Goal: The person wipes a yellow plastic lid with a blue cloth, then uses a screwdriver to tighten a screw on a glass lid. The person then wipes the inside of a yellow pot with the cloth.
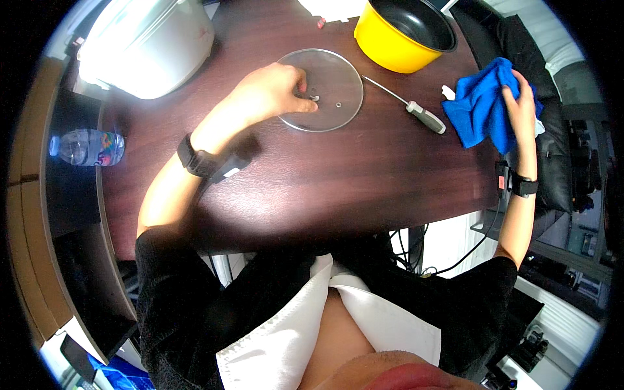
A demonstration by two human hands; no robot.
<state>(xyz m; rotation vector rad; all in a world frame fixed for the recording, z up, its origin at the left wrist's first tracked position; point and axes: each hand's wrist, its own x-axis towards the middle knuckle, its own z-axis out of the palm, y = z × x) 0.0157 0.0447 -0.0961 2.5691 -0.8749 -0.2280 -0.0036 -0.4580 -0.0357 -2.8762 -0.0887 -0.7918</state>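
A round glass lid [328,117] with a metal rim lies on the dark wooden table. My left hand [276,91] is over the lid's left part, fingers curled and thumb apart from them. A small metal piece [314,98] at the lid's middle shows beside the thumb tip; no grip on it is visible. At the table's right side, my right hand [520,107] has its fingers round a crumpled blue cloth [481,107]. Between lid and cloth lies a screwdriver [426,117] with a grey-and-white handle, its tip close to the lid's rim.
A yellow pot [396,49] with a black inside stands at the back right. The white rice-cooker-like appliance [153,52] occupies the back left. A clear plastic bottle [91,147] lies on its side at the left edge. Behind the lid is a small red object [321,23].
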